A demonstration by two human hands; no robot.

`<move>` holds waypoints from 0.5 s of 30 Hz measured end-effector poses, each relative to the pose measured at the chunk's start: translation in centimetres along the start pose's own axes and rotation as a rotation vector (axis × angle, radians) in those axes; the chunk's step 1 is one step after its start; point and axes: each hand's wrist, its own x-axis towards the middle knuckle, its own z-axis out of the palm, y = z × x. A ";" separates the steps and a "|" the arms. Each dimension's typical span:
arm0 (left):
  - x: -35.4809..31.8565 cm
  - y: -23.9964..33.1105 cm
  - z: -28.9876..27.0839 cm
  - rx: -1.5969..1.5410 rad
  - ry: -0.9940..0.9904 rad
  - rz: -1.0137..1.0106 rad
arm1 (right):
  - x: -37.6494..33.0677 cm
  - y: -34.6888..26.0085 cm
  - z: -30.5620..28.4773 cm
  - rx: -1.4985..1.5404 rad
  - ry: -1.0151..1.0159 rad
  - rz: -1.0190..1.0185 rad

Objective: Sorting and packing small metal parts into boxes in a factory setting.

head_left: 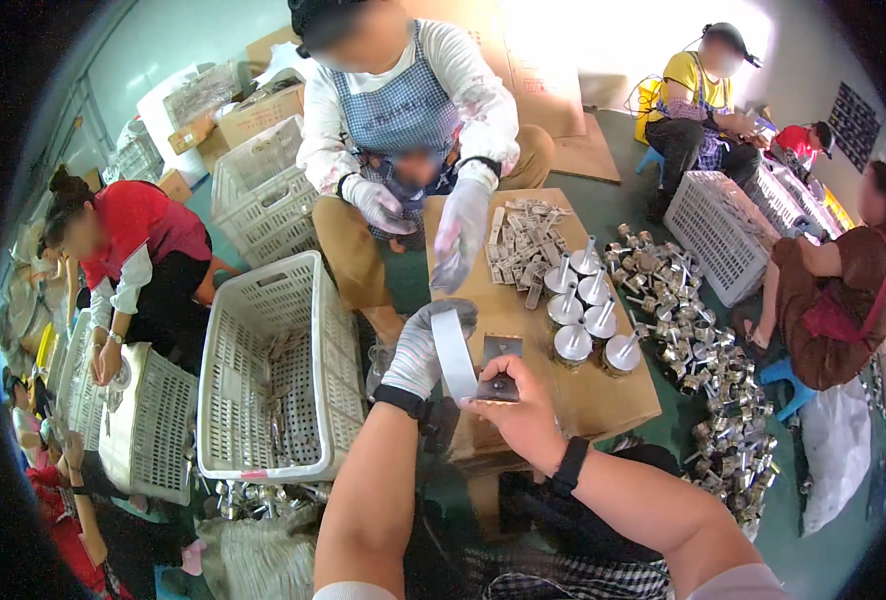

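Note:
My left hand (425,345), in a striped grey-palmed glove, is closed on a curved pale strip (453,352) that hangs over the near left edge of a cardboard work surface (613,405). My bare right hand (528,415) pinches a small dark flat plate (499,388) by the strip's lower end; whether the two touch I cannot tell. Just beyond my right fingers lies another dark plate (503,347). Several round metal pieces with upright stems (569,308) stand to the right. Behind them spreads a pile of small silvery metal parts (528,240).
Across from me sits a co-worker whose gloved hand (463,230) reaches over the surface. A white plastic crate (328,400) stands at left. Metal stemmed pieces (703,350) heap on the floor at right. Other people sit by crates (720,235) farther off.

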 end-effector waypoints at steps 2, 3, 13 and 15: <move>0.2 0.5 -0.1 -0.041 0.019 -0.078 | 0.1 0.1 0.2 0.036 0.004 0.013; 0.1 0.5 -0.1 -0.046 0.023 -0.075 | 0.2 0.1 0.3 0.052 0.005 0.011; -0.4 1.5 -0.7 0.012 0.006 -0.156 | 0.5 0.0 0.2 0.078 -0.116 -0.027; -0.2 1.5 -1.0 0.035 0.001 -0.056 | 0.8 -0.2 0.3 0.149 -0.112 0.031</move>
